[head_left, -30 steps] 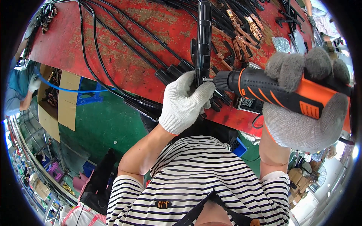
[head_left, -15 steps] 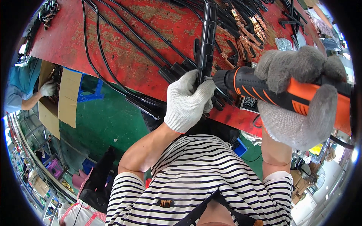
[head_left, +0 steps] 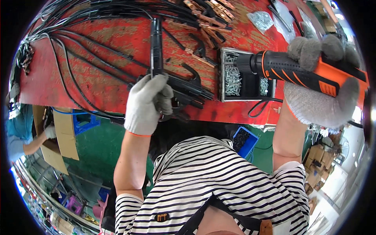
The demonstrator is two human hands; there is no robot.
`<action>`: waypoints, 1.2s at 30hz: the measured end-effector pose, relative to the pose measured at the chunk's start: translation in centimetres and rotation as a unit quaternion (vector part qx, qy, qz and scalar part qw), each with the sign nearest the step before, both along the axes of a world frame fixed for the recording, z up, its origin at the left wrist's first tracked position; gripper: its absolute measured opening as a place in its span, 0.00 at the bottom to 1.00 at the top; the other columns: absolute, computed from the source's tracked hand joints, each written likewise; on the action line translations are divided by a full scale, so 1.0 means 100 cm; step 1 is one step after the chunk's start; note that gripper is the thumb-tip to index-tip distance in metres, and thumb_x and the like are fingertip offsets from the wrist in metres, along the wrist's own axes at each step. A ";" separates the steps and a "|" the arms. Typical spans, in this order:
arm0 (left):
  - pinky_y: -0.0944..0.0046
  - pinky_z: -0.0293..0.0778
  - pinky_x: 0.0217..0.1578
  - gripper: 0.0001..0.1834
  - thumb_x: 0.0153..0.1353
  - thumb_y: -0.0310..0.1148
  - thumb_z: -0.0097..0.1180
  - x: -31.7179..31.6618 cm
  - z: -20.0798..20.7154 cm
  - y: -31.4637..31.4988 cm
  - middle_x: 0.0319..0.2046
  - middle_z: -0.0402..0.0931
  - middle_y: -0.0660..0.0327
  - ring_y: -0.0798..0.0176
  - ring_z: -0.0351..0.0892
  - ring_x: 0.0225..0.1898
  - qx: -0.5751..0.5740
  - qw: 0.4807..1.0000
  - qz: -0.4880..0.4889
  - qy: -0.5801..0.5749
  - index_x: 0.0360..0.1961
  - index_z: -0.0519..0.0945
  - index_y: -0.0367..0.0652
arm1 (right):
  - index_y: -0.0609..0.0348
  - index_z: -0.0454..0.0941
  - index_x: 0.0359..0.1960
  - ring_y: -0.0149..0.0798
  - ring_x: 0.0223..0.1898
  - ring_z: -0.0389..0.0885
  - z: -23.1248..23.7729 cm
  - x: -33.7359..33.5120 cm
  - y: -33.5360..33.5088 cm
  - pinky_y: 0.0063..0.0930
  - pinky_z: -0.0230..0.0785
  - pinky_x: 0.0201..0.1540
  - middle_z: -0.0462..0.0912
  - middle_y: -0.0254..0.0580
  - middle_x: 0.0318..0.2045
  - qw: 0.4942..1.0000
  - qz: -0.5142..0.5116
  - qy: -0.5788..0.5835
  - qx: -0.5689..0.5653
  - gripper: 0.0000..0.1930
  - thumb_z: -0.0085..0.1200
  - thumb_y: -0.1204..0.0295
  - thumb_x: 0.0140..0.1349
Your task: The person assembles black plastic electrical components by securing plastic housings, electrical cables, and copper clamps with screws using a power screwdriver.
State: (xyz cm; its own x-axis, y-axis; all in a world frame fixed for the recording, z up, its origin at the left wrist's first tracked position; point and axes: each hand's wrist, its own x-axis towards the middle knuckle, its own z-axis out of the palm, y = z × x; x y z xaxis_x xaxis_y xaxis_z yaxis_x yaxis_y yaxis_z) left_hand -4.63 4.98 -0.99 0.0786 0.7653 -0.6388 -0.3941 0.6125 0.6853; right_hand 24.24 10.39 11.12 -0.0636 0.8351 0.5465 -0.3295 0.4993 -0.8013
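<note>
I'm watching the left hand [head_left: 147, 103], white-gloved, bending its fingers and thumb around the near end of a black tubular handle [head_left: 156, 49]; its palm side is turning away from me, so I'm only fairly sure the grip is closing fully there. The handle is pointing away from the body, above the red tabletop [head_left: 113, 49]. The right hand [head_left: 317, 103], also gloved, is wrapping its fingers and thumb firmly around an orange-and-black power driver [head_left: 284, 68], whose chuck is aiming left, overlapping the tray [head_left: 247, 84] in my view. Loose silver screws [head_left: 232, 80] are filling the tray's left part. Between the left hand and the tray, more black handles [head_left: 188, 88] are lying in a bunch. Farther out I'm seeing black cables [head_left: 102, 64] running leftward, copper clamp parts [head_left: 221, 11] piling up at the far side, and a clear plastic bag [head_left: 260, 21] resting near them. At far left, a co-worker's gloved hand [head_left: 50, 132] is reaching into a cardboard box [head_left: 64, 135].
</note>
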 end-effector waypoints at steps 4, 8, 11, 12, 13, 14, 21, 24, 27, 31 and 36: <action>0.71 0.67 0.20 0.20 0.74 0.50 0.56 0.010 0.001 0.008 0.25 0.79 0.65 0.73 0.74 0.20 -0.048 0.997 0.066 0.007 0.40 0.80 0.42 | 0.48 0.80 0.53 0.39 0.31 0.77 -0.024 0.026 -0.011 0.42 0.66 0.41 0.83 0.41 0.44 0.999 -0.011 0.009 -0.048 0.20 0.56 0.57 0.62; 0.74 0.64 0.20 0.17 0.75 0.45 0.56 0.011 -0.001 0.010 0.28 0.80 0.67 0.75 0.73 0.20 -0.053 0.997 0.049 0.009 0.47 0.80 0.40 | 0.49 0.79 0.54 0.41 0.32 0.78 -0.052 0.041 -0.016 0.43 0.69 0.40 0.84 0.44 0.45 0.995 -0.074 0.037 -0.061 0.18 0.56 0.61 0.64; 0.75 0.64 0.20 0.17 0.75 0.45 0.56 0.013 0.001 0.006 0.28 0.80 0.66 0.75 0.72 0.20 -0.035 0.999 0.040 0.004 0.48 0.80 0.40 | 0.50 0.77 0.55 0.43 0.33 0.80 -0.066 0.054 -0.016 0.44 0.69 0.39 0.84 0.45 0.45 0.994 -0.081 0.016 -0.067 0.17 0.56 0.63 0.65; 0.74 0.65 0.20 0.17 0.75 0.44 0.56 0.013 -0.002 0.005 0.29 0.81 0.65 0.75 0.74 0.21 -0.023 0.999 0.041 -0.009 0.48 0.80 0.39 | 0.50 0.77 0.55 0.43 0.33 0.80 -0.072 0.055 -0.016 0.45 0.70 0.40 0.84 0.45 0.45 0.994 -0.079 0.027 -0.069 0.18 0.57 0.63 0.65; 0.74 0.65 0.20 0.17 0.75 0.44 0.56 0.016 -0.002 0.003 0.29 0.81 0.65 0.75 0.74 0.21 -0.025 0.999 0.041 -0.007 0.48 0.80 0.39 | 0.50 0.77 0.56 0.44 0.33 0.80 -0.076 0.055 -0.015 0.45 0.70 0.41 0.84 0.45 0.45 0.994 -0.075 0.038 -0.070 0.18 0.57 0.63 0.66; 0.74 0.65 0.20 0.16 0.74 0.43 0.57 0.019 -0.002 0.001 0.29 0.81 0.65 0.74 0.75 0.21 -0.011 0.999 0.044 0.013 0.47 0.81 0.39 | 0.49 0.76 0.56 0.44 0.33 0.81 -0.076 0.054 -0.016 0.47 0.71 0.43 0.84 0.45 0.45 0.990 -0.095 0.050 -0.089 0.17 0.57 0.63 0.67; 0.74 0.66 0.22 0.14 0.73 0.40 0.58 0.031 0.004 0.000 0.29 0.82 0.63 0.74 0.77 0.23 0.017 0.996 0.032 0.080 0.46 0.82 0.37 | 0.49 0.75 0.57 0.44 0.34 0.81 -0.090 0.054 -0.005 0.50 0.71 0.44 0.83 0.47 0.45 0.992 -0.066 0.055 -0.091 0.17 0.55 0.64 0.68; 0.74 0.66 0.22 0.15 0.73 0.40 0.58 0.030 0.001 0.000 0.29 0.83 0.62 0.74 0.77 0.23 0.025 0.996 0.025 0.088 0.46 0.82 0.37 | 0.50 0.74 0.58 0.44 0.34 0.81 -0.095 0.053 -0.004 0.50 0.71 0.44 0.82 0.47 0.45 0.991 -0.067 0.064 -0.100 0.17 0.55 0.65 0.68; 0.74 0.66 0.21 0.15 0.73 0.40 0.58 0.030 0.000 -0.001 0.29 0.83 0.62 0.74 0.77 0.22 0.034 0.995 0.019 0.092 0.46 0.82 0.37 | 0.50 0.75 0.57 0.45 0.34 0.81 -0.095 0.049 -0.003 0.50 0.71 0.44 0.82 0.47 0.45 0.989 -0.082 0.054 -0.112 0.17 0.54 0.65 0.68; 0.74 0.66 0.20 0.16 0.73 0.41 0.59 0.031 0.002 -0.001 0.29 0.83 0.62 0.74 0.76 0.22 0.037 0.994 0.021 0.103 0.46 0.82 0.37 | 0.58 0.72 0.55 0.46 0.32 0.84 -0.095 0.048 0.002 0.49 0.80 0.38 0.84 0.55 0.42 0.989 -0.057 0.098 -0.091 0.14 0.54 0.77 0.69; 0.74 0.66 0.20 0.15 0.72 0.40 0.60 0.029 -0.001 -0.001 0.29 0.83 0.61 0.74 0.76 0.21 0.044 0.994 0.022 0.098 0.46 0.83 0.37 | 0.58 0.73 0.54 0.47 0.32 0.84 -0.093 0.047 0.003 0.49 0.80 0.37 0.84 0.55 0.41 0.991 -0.067 0.073 -0.091 0.14 0.54 0.77 0.68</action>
State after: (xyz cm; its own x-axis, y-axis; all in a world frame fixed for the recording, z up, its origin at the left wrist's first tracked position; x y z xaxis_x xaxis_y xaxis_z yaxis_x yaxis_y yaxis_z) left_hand -1.77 4.91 -1.06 -0.0764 0.8185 -0.5694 -0.2726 0.5322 0.8015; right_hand 28.91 10.72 1.79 0.1220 0.9163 0.3815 -0.3890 0.3978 -0.8310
